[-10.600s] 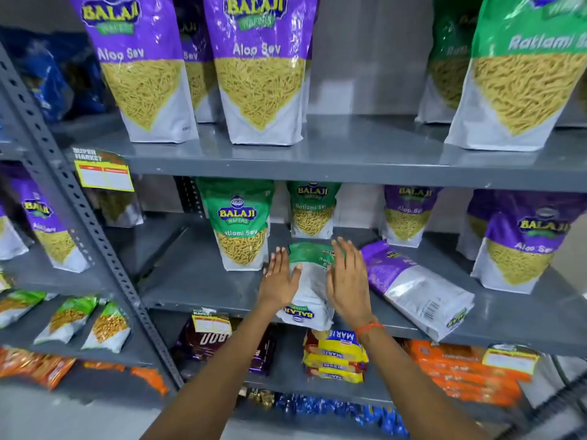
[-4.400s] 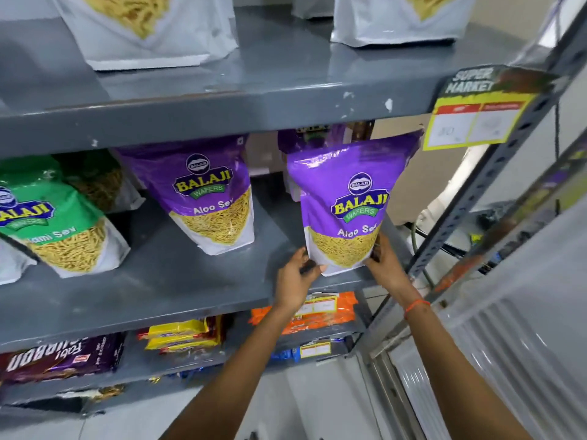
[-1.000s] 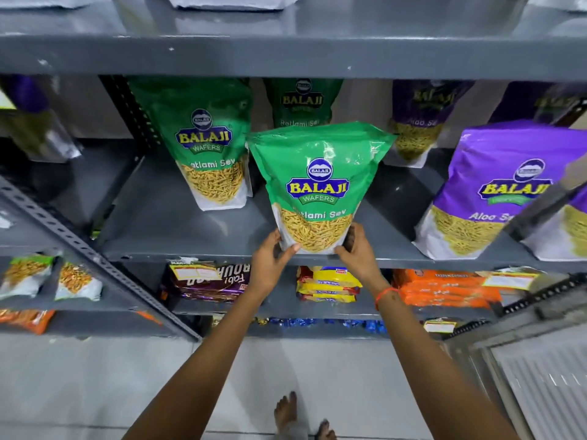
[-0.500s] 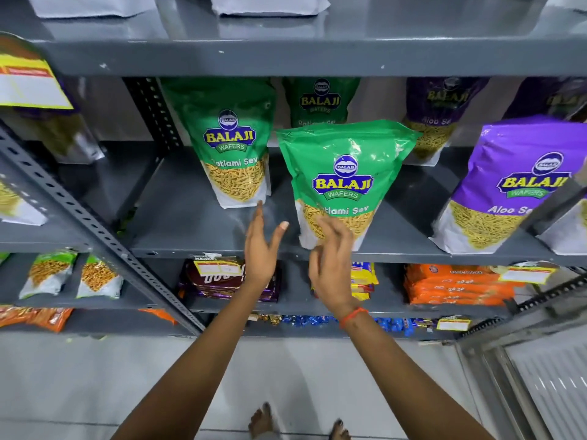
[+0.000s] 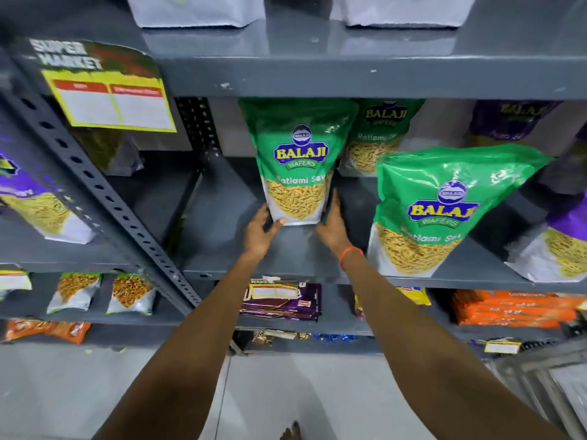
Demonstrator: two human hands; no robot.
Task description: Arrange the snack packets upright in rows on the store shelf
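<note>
holding the base of a green ratlami sev packet (image 5: pixel 298 166) between both palms, you have your left hand (image 5: pixel 259 231) cupped against its lower left corner, thumb touching the white bottom edge, and your right hand (image 5: pixel 332 225) pressed flat along its lower right side. neither grip is clenched; each is a loose, open-fingered clasp on the packet, more steadying than lifting, as far as the view shows. the packet stands upright on the middle shelf (image 5: pixel 286 258), set back from the front edge and toward the shelf's left end, near the perforated upright post (image 5: pixel 104 192).

just behind and to its right a second green packet (image 5: pixel 378 138) stands near the back of the shelf. nearer the front edge, a third green packet (image 5: pixel 444 211) stands well to the right of your right wrist with its orange band (image 5: pixel 349 255). purple packets (image 5: pixel 565 246) sit at the right end, partly cut off by the frame.

by my reading, the step in hand is squaring this one packet into line. the front-right green packet sits closer to the edge than yours does, so the next move seems to call for drawing yours forward until the two bases line up, face turned square to the aisle, and then letting go slowly. the soft pouch has a narrow base and could tip if released while leaning.
</note>
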